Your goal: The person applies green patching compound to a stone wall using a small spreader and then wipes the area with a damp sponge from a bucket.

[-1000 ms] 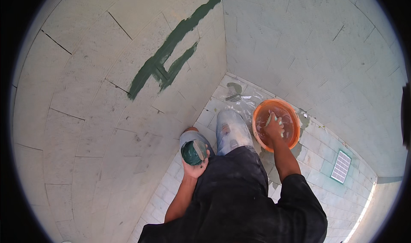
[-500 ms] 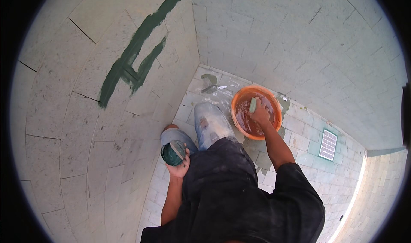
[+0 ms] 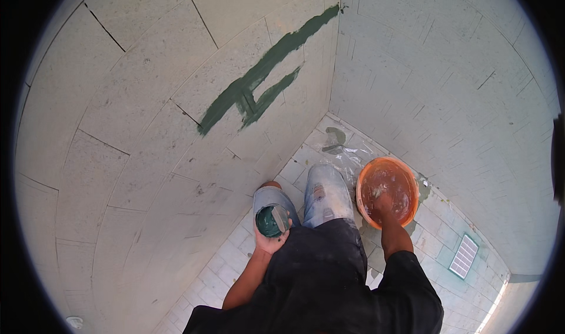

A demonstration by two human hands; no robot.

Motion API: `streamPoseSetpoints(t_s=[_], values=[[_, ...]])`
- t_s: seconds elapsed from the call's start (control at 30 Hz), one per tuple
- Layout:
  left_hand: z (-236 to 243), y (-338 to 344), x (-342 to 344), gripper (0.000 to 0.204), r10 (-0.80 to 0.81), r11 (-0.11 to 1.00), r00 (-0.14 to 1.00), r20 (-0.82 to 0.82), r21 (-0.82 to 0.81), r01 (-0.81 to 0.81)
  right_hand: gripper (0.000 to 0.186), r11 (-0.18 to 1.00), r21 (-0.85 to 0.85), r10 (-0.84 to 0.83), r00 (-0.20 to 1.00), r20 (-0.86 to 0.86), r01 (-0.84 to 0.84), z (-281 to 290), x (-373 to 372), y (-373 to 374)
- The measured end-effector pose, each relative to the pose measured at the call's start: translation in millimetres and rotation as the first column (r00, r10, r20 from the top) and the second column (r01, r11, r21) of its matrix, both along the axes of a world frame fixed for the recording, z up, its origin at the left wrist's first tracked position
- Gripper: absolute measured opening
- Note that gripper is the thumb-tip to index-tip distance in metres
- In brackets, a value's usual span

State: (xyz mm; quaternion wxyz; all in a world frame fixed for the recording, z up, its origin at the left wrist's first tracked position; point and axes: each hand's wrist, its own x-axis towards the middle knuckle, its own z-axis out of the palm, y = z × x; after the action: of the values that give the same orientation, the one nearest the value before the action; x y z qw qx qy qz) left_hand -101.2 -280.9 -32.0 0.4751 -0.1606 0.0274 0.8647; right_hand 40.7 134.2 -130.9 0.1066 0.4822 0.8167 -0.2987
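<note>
My left hand [image 3: 272, 241] is closed around a small round tub [image 3: 268, 222] of dark green paste, held in front of my left knee. A flat scraper blade [image 3: 281, 219] lies across the tub's mouth, next to my fingers. On my right, my right hand [image 3: 384, 204] is down in the murky reddish-brown water of an orange bucket [image 3: 416, 200]. Water hides its fingers, and the pale green sponge seen in it earlier cannot be made out. Dark green paste [image 3: 238, 92] is smeared in a long diagonal band with a shorter branch on the left wall.
Two tiled walls meet in a corner [image 3: 331, 98] ahead of me. Crumpled clear plastic [image 3: 352, 157] and a grey-green patch [image 3: 335, 135] lie on the tiled floor beyond the bucket. A white floor grate [image 3: 464, 256] sits at the right. My knees [image 3: 329, 195] are between tub and bucket.
My right hand has gone deeper into the bucket water, and the sponge is out of sight. My left hand still holds the tub. The view has shifted, so everything sits further right.
</note>
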Motion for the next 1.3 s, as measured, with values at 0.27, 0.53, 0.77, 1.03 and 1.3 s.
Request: streamPoseSetpoints(t_s=[0.27, 0.53, 0.77, 1.03, 1.3], values=[[-2, -4, 5, 0.064, 0.006, 0.999, 1.0, 0.022, 0.031, -0.007, 0.056, 0.998, -0.004, -0.064, 0.992, -0.105, 0.064, 10, 2, 3], [-2, -2, 0, 0.062, -0.001, 1.0, 0.996, 0.088, 0.02, -0.001, 0.088, 0.999, -0.035, -0.001, 0.975, -0.224, -0.007, 58, 24, 36], [-2, 3, -5, 0.06, -0.01, 1.0, 0.996, 0.084, 0.023, 0.008, 0.079, 0.971, -0.115, -0.188, 0.377, -0.907, 0.209, 198, -159, -5], [2, 4, -1, 0.059, 0.101, 0.995, 0.978, 0.185, -0.02, -0.099, 0.056, 0.842, 0.39, 0.468, -0.147, -0.871, 0.373, 341, -377, -138], [-3, 1, -2, 0.059, 0.108, 0.994, 0.972, 0.208, -0.026, -0.105, 0.048, 0.904, 0.157, 0.163, 0.02, -0.986, 0.397, 281, -411, -59]])
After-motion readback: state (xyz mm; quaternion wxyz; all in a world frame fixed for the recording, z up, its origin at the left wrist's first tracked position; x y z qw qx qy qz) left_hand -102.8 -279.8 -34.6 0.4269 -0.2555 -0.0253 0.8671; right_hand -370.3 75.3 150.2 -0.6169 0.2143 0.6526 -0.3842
